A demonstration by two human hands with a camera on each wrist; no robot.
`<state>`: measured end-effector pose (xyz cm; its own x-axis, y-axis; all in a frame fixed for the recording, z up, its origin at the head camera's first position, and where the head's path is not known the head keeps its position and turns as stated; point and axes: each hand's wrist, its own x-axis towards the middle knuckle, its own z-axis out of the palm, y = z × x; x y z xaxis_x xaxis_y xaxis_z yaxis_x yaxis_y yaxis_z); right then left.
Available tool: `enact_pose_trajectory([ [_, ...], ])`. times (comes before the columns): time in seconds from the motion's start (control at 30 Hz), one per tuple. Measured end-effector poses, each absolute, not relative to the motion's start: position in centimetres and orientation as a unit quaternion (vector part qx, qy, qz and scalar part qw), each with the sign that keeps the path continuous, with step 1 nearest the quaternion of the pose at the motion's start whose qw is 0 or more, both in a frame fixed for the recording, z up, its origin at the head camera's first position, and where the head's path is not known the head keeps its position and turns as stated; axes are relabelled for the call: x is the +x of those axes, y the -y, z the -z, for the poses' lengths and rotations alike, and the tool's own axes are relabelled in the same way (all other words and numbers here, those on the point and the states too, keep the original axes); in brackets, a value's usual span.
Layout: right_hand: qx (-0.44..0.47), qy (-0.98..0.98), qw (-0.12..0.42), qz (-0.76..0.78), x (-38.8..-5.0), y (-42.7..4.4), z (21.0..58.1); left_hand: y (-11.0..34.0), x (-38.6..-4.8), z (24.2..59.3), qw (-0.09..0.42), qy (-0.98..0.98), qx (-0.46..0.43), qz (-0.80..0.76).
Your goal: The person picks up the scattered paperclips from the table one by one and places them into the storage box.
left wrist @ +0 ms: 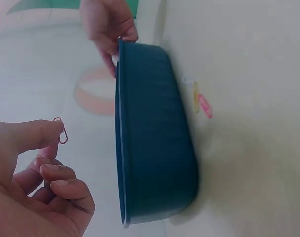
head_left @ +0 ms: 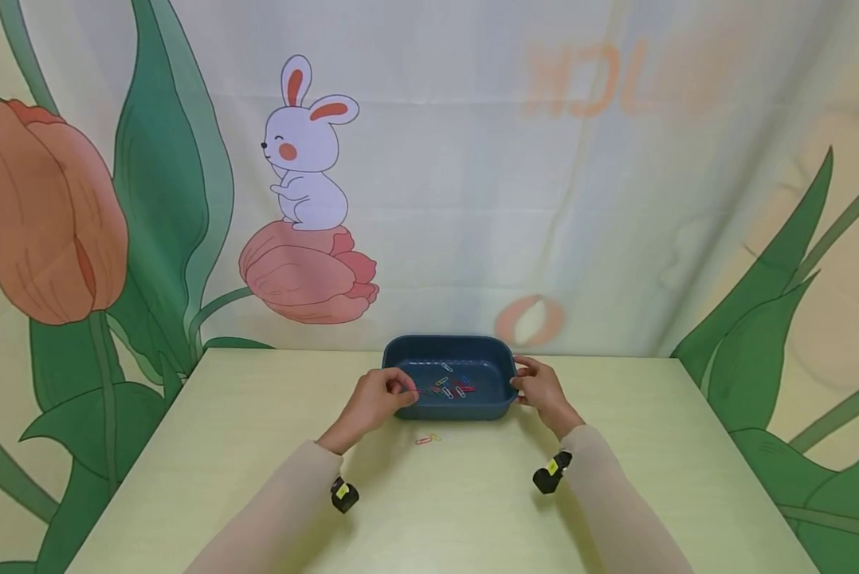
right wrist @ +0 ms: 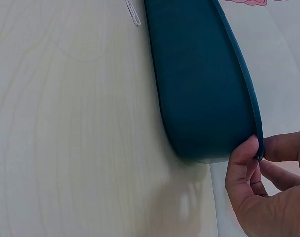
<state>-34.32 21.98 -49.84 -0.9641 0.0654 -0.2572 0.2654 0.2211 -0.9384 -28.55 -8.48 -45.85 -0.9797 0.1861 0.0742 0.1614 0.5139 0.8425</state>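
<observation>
A dark blue rectangular bin point(head_left: 447, 412) stands on the table with several coloured paper clips point(head_left: 461, 391) inside. Over its left end my left hand point(head_left: 375, 399) pinches a red paper clip point(left wrist: 65, 137) between thumb and index finger, seen clearly in the left wrist view. At the opposite end, my right hand point(head_left: 541, 391) grips the bin's rim between thumb and fingers, as the right wrist view point(right wrist: 268, 190) also shows. In front of the bin lie a pink paper clip point(left wrist: 205, 105), a yellow paper clip point(left wrist: 196, 97) and a white paper clip point(left wrist: 188, 80).
The pale wooden table point(head_left: 472, 510) runs back to a printed curtain point(head_left: 444, 199) with tulips and a rabbit, close behind the bin. Each sleeve carries a small black wrist camera point(head_left: 344, 495).
</observation>
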Motion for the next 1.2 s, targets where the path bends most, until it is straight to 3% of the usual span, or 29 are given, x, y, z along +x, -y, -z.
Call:
enact_pose_trajectory([
  [0.6,0.109,-0.780,0.082,0.610,-34.3,-21.9,49.9,6.8,-32.7,44.3,-0.007,-0.865,0.063,-0.499],
  [1.2,0.116,-0.774,0.079,0.617,-34.4,-21.9,50.0,5.8,-35.7,46.5,0.010,-0.838,-0.010,-0.545],
])
